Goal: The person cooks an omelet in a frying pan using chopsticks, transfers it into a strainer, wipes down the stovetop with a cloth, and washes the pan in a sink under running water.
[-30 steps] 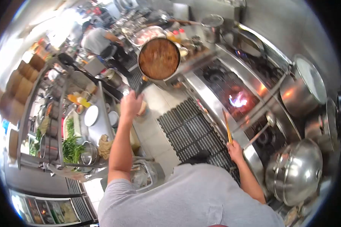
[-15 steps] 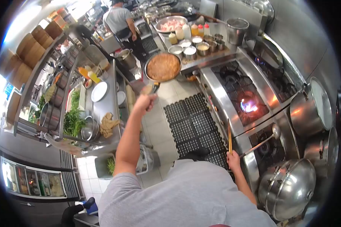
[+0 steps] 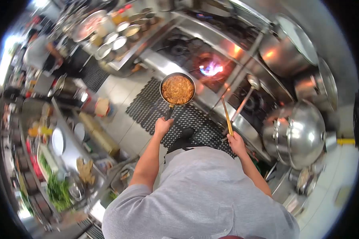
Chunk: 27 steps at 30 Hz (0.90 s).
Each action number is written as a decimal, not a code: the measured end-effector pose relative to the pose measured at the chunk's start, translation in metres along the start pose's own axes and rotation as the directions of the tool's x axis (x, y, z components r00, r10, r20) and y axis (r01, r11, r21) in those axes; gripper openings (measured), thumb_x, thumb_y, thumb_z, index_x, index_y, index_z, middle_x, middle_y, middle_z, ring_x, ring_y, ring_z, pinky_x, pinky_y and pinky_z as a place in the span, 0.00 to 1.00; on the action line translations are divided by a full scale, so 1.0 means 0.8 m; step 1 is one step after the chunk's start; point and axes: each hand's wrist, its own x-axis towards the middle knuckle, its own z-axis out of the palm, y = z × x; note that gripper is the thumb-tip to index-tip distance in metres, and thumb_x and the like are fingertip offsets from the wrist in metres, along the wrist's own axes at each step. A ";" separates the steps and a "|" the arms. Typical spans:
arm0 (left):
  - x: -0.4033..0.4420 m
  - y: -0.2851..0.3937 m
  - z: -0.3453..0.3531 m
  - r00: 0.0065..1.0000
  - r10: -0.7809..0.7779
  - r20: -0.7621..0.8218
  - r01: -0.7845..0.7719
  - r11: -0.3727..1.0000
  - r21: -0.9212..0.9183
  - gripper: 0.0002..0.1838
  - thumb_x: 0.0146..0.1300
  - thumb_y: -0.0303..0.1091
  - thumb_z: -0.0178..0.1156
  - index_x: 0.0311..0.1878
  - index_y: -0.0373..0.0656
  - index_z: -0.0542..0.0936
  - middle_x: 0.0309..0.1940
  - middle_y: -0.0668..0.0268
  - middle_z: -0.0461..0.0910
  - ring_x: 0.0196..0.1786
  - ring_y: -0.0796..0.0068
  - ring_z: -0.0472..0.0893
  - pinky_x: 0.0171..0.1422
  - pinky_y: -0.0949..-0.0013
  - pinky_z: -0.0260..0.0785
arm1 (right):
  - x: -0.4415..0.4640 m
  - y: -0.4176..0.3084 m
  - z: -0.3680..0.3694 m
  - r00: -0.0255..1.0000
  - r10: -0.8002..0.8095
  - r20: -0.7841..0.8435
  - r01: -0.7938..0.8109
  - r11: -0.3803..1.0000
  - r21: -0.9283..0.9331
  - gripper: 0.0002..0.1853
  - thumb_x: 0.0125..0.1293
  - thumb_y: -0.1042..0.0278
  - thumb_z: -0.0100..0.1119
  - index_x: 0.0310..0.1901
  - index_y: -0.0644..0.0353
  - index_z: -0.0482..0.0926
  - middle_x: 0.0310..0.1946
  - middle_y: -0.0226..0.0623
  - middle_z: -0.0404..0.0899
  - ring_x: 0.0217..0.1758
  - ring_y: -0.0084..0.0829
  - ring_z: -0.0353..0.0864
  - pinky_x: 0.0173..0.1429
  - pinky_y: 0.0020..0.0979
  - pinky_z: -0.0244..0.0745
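Note:
My left hand [image 3: 162, 126] is wrapped round the black handle of a frying pan [image 3: 169, 110], which I hold out over the floor beside the stove. Reddish-brown food [image 3: 177, 90] fills the pan. A pair of long wooden chopsticks [image 3: 227, 117] is gripped in my right hand [image 3: 237, 143], their tips pointing up toward the stove edge. Flame burns on an uncovered burner [image 3: 211, 71] to the right of the pan. A metal ladle [image 3: 249, 87] lies across the stove just beyond the chopsticks.
Large steel pots [image 3: 283, 51] and a domed lidded vessel [image 3: 299, 135] stand at right. A black rubber mat [image 3: 147, 103] covers part of the floor. Sauce pots [image 3: 119, 42] line the counter ahead. Another person [image 3: 40, 51] is at far left, beyond a shelf with greens [image 3: 60, 191].
My left hand has brought the pan nearer to my body and toward the stove. My view has turned right. The chopsticks stay in my right hand.

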 end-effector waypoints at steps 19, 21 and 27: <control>0.217 0.110 0.159 0.859 0.309 0.408 -0.500 0.673 0.544 0.23 0.53 0.46 0.63 0.40 0.31 0.83 0.39 0.41 0.83 0.49 0.44 0.82 0.54 0.52 0.74 | -0.084 0.020 0.045 0.844 0.391 -0.366 -0.190 0.857 0.479 0.11 0.72 0.64 0.54 0.31 0.57 0.69 0.20 0.24 0.68 0.20 0.18 0.65 0.23 0.23 0.61; 0.210 0.118 0.168 0.843 0.168 0.511 -0.318 0.922 0.221 0.20 0.54 0.42 0.62 0.33 0.28 0.81 0.30 0.43 0.83 0.36 0.46 0.84 0.43 0.54 0.76 | -0.071 0.016 0.051 0.865 0.357 -0.352 -0.187 0.881 0.435 0.11 0.72 0.64 0.54 0.31 0.56 0.69 0.20 0.24 0.68 0.20 0.17 0.65 0.23 0.22 0.61; 0.163 0.168 0.056 0.876 0.276 0.396 -0.395 0.881 0.259 0.20 0.57 0.43 0.63 0.33 0.29 0.81 0.24 0.48 0.82 0.24 0.52 0.82 0.36 0.58 0.74 | -0.032 -0.031 0.049 0.892 0.272 -0.361 -0.183 0.947 0.263 0.12 0.70 0.62 0.55 0.30 0.58 0.69 0.19 0.26 0.68 0.19 0.19 0.66 0.23 0.25 0.63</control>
